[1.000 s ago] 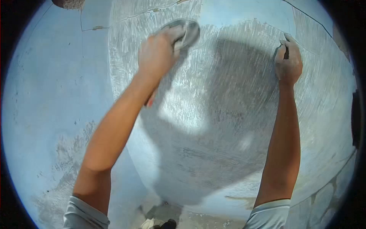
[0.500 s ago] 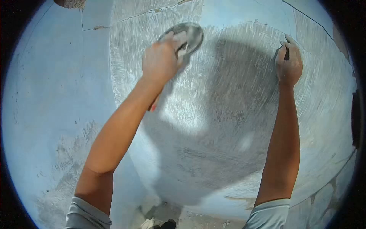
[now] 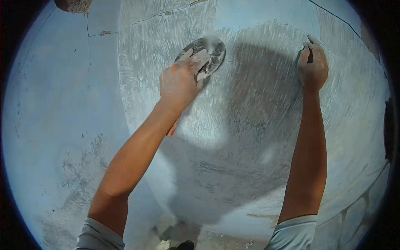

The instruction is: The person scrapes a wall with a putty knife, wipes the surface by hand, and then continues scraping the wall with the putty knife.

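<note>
My left hand (image 3: pixel 181 79) is closed round a tool with a dark, oval, dust-smeared head (image 3: pixel 216 56), whose flat side lies close to the wall. Its reddish-orange end (image 3: pixel 173 128) sticks out below my wrist, while the middle is hidden by my hand and forearm. Both the fingers and the tool carry pale dust. Higher on the right, my right hand (image 3: pixel 314 68) leans on the wall with loosely bent fingers, and a dark gap shows between thumb and fingers. Behind both hands, the pale blue wall (image 3: pixel 266 96) is covered in short whitish scratch marks.
Smooth blue wall (image 3: pixel 54 104) lies to the left, with a rough scuffed patch (image 3: pixel 79 171) lower down. Thin cracks (image 3: pixel 166 13) run across the top. A brown-edged hole (image 3: pixel 77 5) sits at upper left. Below is the floor (image 3: pixel 216 239) with a dark shoe tip (image 3: pixel 186 245).
My left hand and the tool have moved down and slightly right along the wall. My right hand stays at the same spot on the wall.
</note>
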`<state>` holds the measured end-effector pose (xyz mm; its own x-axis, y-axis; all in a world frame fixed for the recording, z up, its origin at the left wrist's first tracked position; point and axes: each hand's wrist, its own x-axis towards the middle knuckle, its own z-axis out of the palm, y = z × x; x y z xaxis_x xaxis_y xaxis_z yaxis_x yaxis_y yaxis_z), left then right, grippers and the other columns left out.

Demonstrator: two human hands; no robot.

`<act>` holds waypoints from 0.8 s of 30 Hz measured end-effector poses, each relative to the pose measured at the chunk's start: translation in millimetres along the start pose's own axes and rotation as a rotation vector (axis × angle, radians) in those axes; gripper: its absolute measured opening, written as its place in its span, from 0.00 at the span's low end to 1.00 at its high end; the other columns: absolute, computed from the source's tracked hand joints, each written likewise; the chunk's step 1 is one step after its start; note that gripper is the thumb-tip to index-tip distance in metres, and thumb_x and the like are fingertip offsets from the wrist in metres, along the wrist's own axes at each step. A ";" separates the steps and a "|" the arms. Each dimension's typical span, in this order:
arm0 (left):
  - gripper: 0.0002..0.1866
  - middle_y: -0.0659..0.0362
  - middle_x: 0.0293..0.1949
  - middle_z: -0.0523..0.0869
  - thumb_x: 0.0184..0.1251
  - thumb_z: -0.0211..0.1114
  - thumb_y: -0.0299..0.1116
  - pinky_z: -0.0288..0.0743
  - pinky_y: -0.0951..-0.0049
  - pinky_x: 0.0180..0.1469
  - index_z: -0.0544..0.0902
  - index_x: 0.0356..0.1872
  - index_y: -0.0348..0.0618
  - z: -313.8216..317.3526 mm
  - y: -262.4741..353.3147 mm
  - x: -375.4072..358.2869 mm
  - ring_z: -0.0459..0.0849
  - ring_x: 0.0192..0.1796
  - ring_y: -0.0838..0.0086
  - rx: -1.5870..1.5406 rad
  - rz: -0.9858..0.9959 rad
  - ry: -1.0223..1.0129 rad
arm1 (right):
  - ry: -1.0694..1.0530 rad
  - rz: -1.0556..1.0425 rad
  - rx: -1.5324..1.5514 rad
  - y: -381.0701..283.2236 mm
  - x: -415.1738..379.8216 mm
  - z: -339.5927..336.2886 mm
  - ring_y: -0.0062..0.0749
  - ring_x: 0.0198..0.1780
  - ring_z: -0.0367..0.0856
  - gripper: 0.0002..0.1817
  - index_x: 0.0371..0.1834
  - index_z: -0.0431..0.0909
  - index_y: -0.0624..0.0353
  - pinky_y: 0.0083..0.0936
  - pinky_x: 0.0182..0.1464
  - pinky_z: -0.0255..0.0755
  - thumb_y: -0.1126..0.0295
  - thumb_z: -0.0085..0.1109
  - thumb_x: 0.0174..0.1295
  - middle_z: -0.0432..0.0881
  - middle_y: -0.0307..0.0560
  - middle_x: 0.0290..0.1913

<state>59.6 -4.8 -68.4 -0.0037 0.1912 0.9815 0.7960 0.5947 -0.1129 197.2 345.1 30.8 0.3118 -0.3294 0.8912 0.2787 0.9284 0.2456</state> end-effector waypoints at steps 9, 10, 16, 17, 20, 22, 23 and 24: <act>0.18 0.49 0.44 0.95 0.68 0.72 0.40 0.90 0.50 0.49 0.93 0.58 0.63 -14.3 10.6 95.8 0.94 0.43 0.49 0.037 -0.106 -0.016 | 0.011 -0.040 -0.013 2.1 1.1 1.7 0.39 0.55 0.93 0.09 0.48 0.90 0.55 0.36 0.59 0.86 0.71 0.62 0.69 0.93 0.42 0.61; 0.18 0.49 0.44 0.95 0.67 0.73 0.39 0.90 0.50 0.49 0.93 0.58 0.63 -14.1 9.4 84.2 0.94 0.43 0.49 -0.001 -0.094 -0.014 | 0.005 -0.042 -0.016 3.1 0.5 1.9 0.39 0.55 0.93 0.09 0.48 0.90 0.55 0.36 0.59 0.86 0.71 0.62 0.69 0.93 0.42 0.61; 0.22 0.48 0.45 0.95 0.62 0.75 0.36 0.90 0.50 0.52 0.93 0.59 0.68 -13.9 11.6 38.5 0.94 0.46 0.48 -0.068 -0.108 0.022 | 0.020 -0.043 -0.005 2.6 4.2 1.6 0.40 0.55 0.93 0.10 0.47 0.90 0.56 0.37 0.60 0.86 0.70 0.61 0.69 0.92 0.42 0.61; 0.22 0.48 0.45 0.95 0.62 0.74 0.36 0.90 0.50 0.52 0.93 0.59 0.68 -18.9 15.2 54.1 0.94 0.46 0.48 -0.028 -0.152 -0.024 | 0.011 -0.033 -0.013 2.0 4.3 0.7 0.40 0.55 0.93 0.10 0.47 0.90 0.56 0.37 0.60 0.86 0.71 0.61 0.69 0.92 0.43 0.61; 0.21 0.47 0.44 0.94 0.63 0.74 0.39 0.89 0.49 0.53 0.93 0.58 0.67 -18.6 10.9 86.7 0.94 0.44 0.46 0.021 -0.187 -0.067 | -0.004 0.004 0.021 0.9 0.8 1.6 0.41 0.55 0.93 0.10 0.46 0.91 0.57 0.37 0.60 0.85 0.71 0.61 0.68 0.92 0.43 0.61; 0.20 0.46 0.44 0.94 0.62 0.74 0.40 0.89 0.48 0.53 0.93 0.57 0.65 -12.4 7.4 89.1 0.94 0.44 0.47 0.037 -0.152 -0.013 | 0.002 0.007 0.030 3.8 3.0 3.1 0.41 0.55 0.93 0.11 0.47 0.91 0.57 0.37 0.60 0.85 0.71 0.61 0.68 0.92 0.43 0.61; 0.20 0.47 0.46 0.94 0.64 0.73 0.40 0.89 0.49 0.54 0.92 0.57 0.61 -20.9 14.2 81.1 0.93 0.47 0.48 0.001 -0.178 -0.109 | 0.004 0.004 0.022 4.6 2.1 3.7 0.41 0.55 0.93 0.11 0.47 0.91 0.58 0.37 0.60 0.85 0.71 0.61 0.68 0.92 0.43 0.61; 0.20 0.47 0.46 0.94 0.64 0.73 0.40 0.89 0.49 0.55 0.92 0.58 0.61 -18.2 15.5 61.9 0.93 0.48 0.48 -0.037 -0.156 -0.053 | 0.002 0.002 0.014 5.4 0.2 3.8 0.42 0.55 0.93 0.11 0.47 0.91 0.58 0.37 0.61 0.85 0.72 0.61 0.68 0.92 0.43 0.61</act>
<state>82.8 2.1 -6.6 -0.1598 0.1406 0.9771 0.8049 0.5915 0.0465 195.3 350.8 33.7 0.3143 -0.3275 0.8910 0.2654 0.9315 0.2488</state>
